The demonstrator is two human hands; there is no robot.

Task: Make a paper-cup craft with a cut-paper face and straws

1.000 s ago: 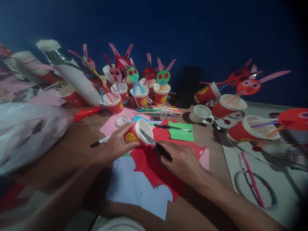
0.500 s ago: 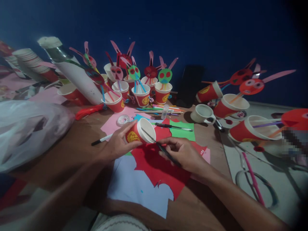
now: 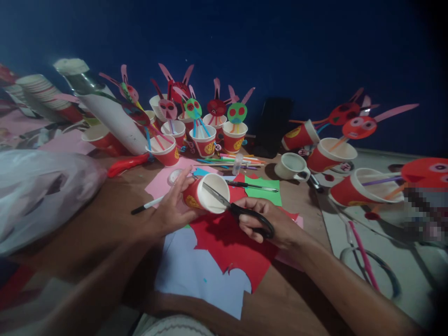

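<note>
My left hand [image 3: 175,207] is wrapped round a red paper cup [image 3: 192,196] with a yellow print, tilted so its white mouth faces me and to the right. In my right hand [image 3: 262,217] are black-handled scissors [image 3: 249,218], fingers closed about the handles. The blades point up and left into the cup's mouth; whether the tip touches the inner wall I cannot tell. Below both hands lie a cut sheet of red paper [image 3: 234,247] and a pale blue sheet [image 3: 196,275]. A black pen [image 3: 255,186] rests on green paper [image 3: 268,196] behind them.
Several cups with paper rabbit heads on straws stand at the back, one being a cup [image 3: 235,137] with a green head. A mug [image 3: 292,166] sits to the right. At left are a plastic bag [image 3: 49,196], a leaning bottle [image 3: 115,121] and a marker [image 3: 145,205].
The scissors have turned in my right hand, so their handle loops now show. The cup's mouth has tipped further toward me. The whole view has shifted slightly.
</note>
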